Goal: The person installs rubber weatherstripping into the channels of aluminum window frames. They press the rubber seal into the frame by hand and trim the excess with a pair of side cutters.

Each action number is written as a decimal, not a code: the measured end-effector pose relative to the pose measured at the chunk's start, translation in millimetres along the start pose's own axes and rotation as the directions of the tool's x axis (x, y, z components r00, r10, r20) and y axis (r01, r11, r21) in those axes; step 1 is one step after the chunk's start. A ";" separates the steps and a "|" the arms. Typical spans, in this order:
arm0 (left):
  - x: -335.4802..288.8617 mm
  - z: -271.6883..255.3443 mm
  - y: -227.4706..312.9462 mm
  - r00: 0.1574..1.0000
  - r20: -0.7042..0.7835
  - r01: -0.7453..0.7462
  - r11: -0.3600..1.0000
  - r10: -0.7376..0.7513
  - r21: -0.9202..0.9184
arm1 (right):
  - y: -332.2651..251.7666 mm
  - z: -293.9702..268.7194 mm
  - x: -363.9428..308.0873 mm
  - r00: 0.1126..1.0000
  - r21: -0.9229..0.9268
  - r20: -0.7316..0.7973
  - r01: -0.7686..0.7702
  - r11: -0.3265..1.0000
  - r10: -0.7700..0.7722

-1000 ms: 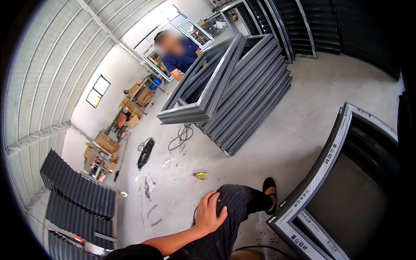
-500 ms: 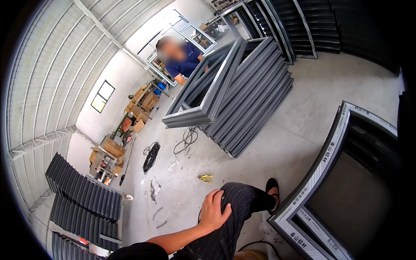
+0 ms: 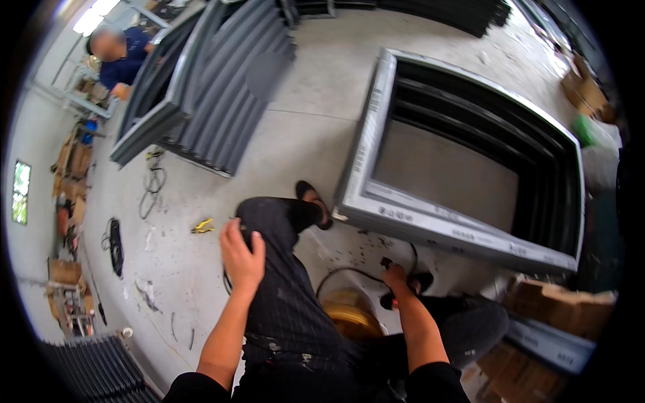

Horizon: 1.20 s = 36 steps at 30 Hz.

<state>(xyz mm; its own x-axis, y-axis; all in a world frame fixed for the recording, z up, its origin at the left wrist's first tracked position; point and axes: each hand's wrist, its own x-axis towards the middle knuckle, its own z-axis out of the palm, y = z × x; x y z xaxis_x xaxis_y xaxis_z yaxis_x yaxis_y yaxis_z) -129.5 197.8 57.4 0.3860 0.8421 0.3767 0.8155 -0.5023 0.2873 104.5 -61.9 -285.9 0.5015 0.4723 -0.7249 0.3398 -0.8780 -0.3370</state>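
Observation:
My left hand lies on my left knee, over dark pinstriped trousers, fingers stretched out and holding nothing. Low between my legs, my right hand is closed round a small black object; its kind is hard to make out. A black cable curves over the floor close to that hand. Beside it stands a round yellow bucket-like thing, partly hidden by my legs. Ahead and to the right lies a stack of dark window frames with pale printed film on the top one.
Another stack of grey frames stands at the far left, with a person in dark blue behind it. Yellow-handled pliers and a coiled black cable lie on the floor. Cardboard is at the right.
The view has swung right and down, so the frames and pliers sit further left. My right hand has come into view. My left hand stays on the knee.

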 end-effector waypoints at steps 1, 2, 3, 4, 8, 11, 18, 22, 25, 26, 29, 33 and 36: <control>5.5 3.5 8.2 1.000 0.026 0.002 0.999 -0.001 -0.044 | 16.2 -12.3 -10.0 1.000 -0.031 -0.026 -0.016 0.999 0.015; 7.4 2.6 6.8 0.999 0.038 0.003 0.999 -0.001 -0.051 | 20.2 -19.5 -15.2 0.999 -0.080 -0.032 0.002 0.997 -0.004; 7.9 5.3 5.3 0.999 0.037 -0.005 0.998 0.008 -0.061 | 26.7 -26.8 -18.3 0.999 -0.088 -0.033 -0.014 0.996 0.011; 7.3 4.1 -1.0 1.000 0.028 -0.001 0.999 0.002 -0.053 | 26.5 -29.6 -18.9 1.000 -0.103 -0.024 -0.015 0.995 0.012; 8.2 2.5 -11.2 0.998 0.035 0.056 0.998 -0.056 0.007 | 30.1 -38.9 -4.3 0.991 0.057 0.007 -0.131 0.990 0.131; 10.6 3.2 -11.6 0.998 0.038 0.049 0.996 -0.052 0.069 | 44.9 -21.1 23.4 0.969 0.127 -0.148 -0.180 0.975 0.198; 33.9 16.3 9.7 0.994 0.106 0.001 0.992 -0.015 0.130 | 120.9 50.4 90.3 0.859 -0.247 -0.480 0.062 0.967 -0.178; 33.8 17.3 12.1 0.991 0.129 0.020 0.982 -0.045 0.186 | 116.0 21.5 85.4 0.948 -0.217 -0.316 -0.035 0.975 -0.037; 41.8 21.8 18.2 0.989 0.142 0.006 0.980 -0.035 0.196 | 118.1 10.6 82.2 0.971 -0.177 -0.236 -0.089 0.980 0.046; 42.6 21.7 17.6 0.989 0.142 0.006 0.980 -0.035 0.201 | 116.3 9.0 82.3 0.975 -0.164 -0.216 -0.098 0.982 0.061; 39.0 21.0 12.3 0.990 0.134 0.024 0.979 -0.052 0.203 | 102.2 3.3 85.4 0.988 -0.142 -0.135 -0.099 0.985 0.080; 36.4 18.2 5.9 0.990 0.126 0.048 0.983 -0.071 0.176 | 67.0 1.2 91.3 0.999 -0.050 -0.028 -0.046 0.998 0.045; 34.8 17.3 0.4 0.992 0.111 0.051 0.988 -0.067 0.145 | 29.3 3.0 72.3 0.996 0.058 0.072 0.049 0.997 -0.053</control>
<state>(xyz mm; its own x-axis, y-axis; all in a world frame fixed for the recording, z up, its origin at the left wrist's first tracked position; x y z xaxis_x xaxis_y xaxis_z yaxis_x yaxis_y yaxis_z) -108.2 230.4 55.4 0.3755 0.8905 0.2568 0.8880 -0.4251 0.1756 148.3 -53.8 -350.0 0.4246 0.5114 -0.7471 0.3176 -0.8569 -0.4060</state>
